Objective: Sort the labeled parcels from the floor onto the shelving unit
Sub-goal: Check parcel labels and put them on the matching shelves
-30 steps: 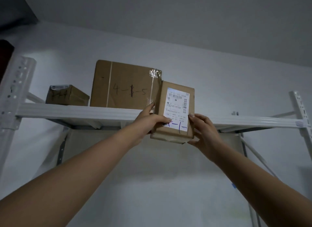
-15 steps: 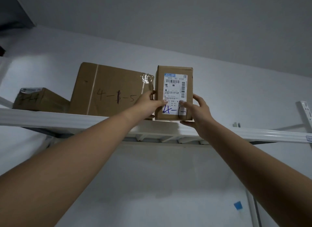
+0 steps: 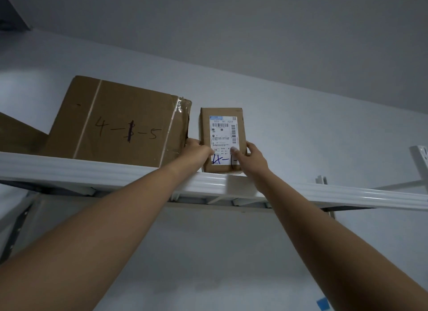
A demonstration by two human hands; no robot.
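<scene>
The large box stands just left of the small parcel; my left hand fills the narrow gap between them. Right of the parcel I see free shelf up to the post.

A pale wall is seen across the whole background, plainly painted and dimly lit. It is met above by a grey ceiling along a slanting line. A small patch of blue tape is stuck on the wall at the lower right
</scene>
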